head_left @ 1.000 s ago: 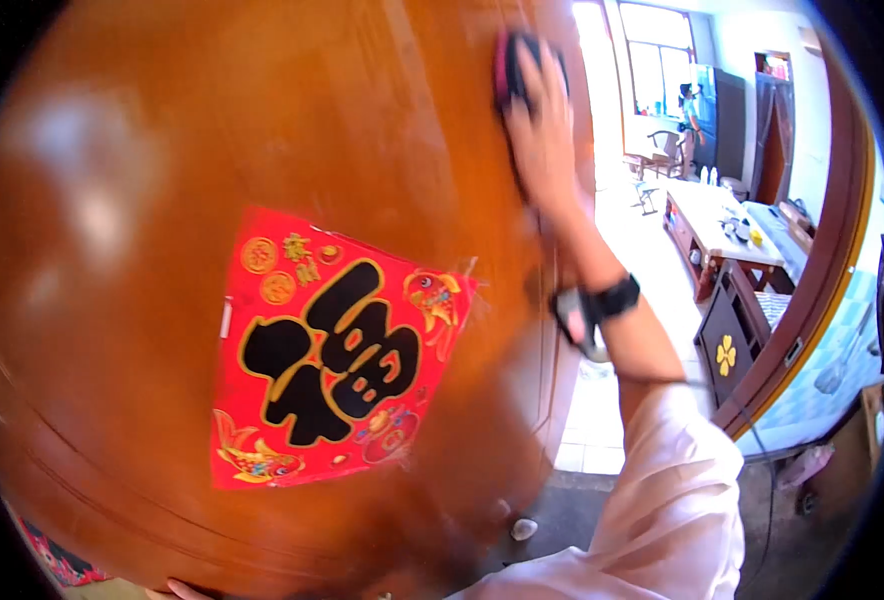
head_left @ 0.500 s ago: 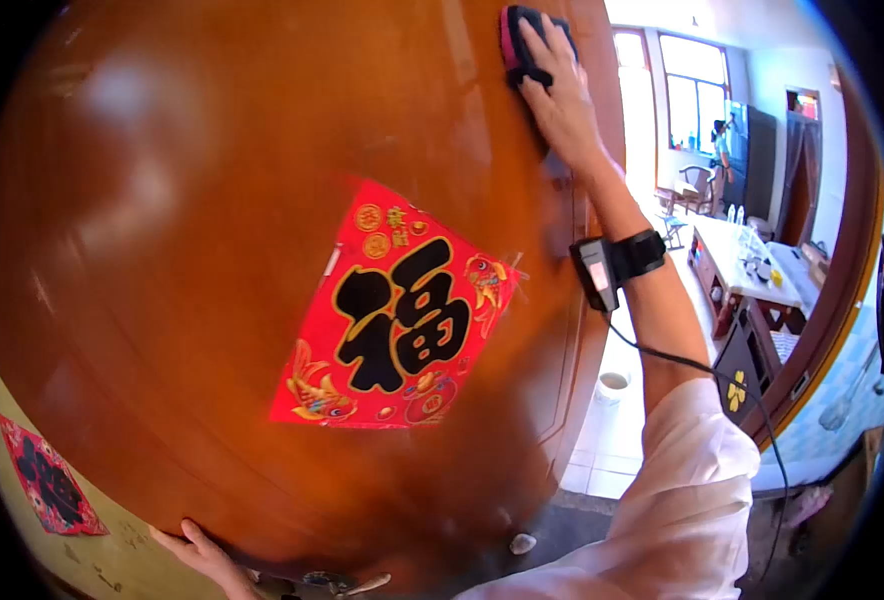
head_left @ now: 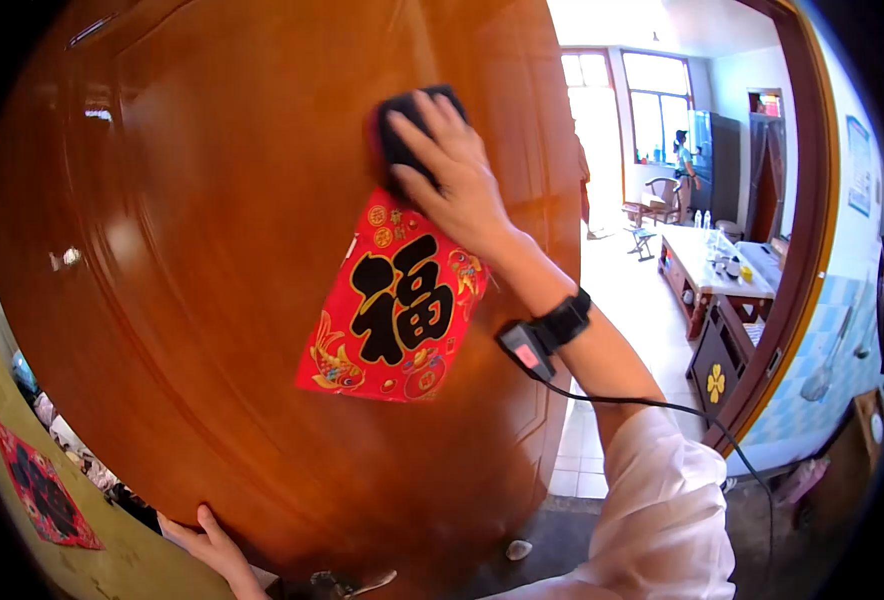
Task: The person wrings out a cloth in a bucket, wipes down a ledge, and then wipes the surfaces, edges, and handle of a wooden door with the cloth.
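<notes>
A large brown wooden door (head_left: 232, 250) fills most of the view. On its face is a red paper diamond (head_left: 392, 310) with a black character and gold fish. My right hand (head_left: 452, 175) presses a black cloth (head_left: 397, 135) with a red side against the door, just above the paper's top corner. The fingers lie over the cloth, which looks slightly blurred. My left hand (head_left: 212, 550) grips the door's edge at the lower left, thumb on the face and the other fingers partly hidden behind it.
A corded device (head_left: 547, 335) is strapped to my right wrist. Through the doorway are a table (head_left: 717, 265) with bottles, chairs, a dark fridge (head_left: 722, 165) and another person (head_left: 684, 160) standing. A second red paper (head_left: 47, 490) is on the left wall. A pale stone (head_left: 519, 549) lies below the door.
My right hand has moved the cloth down and left across the door, from near its upper right edge to above the red paper. My left hand stays at the door's edge.
</notes>
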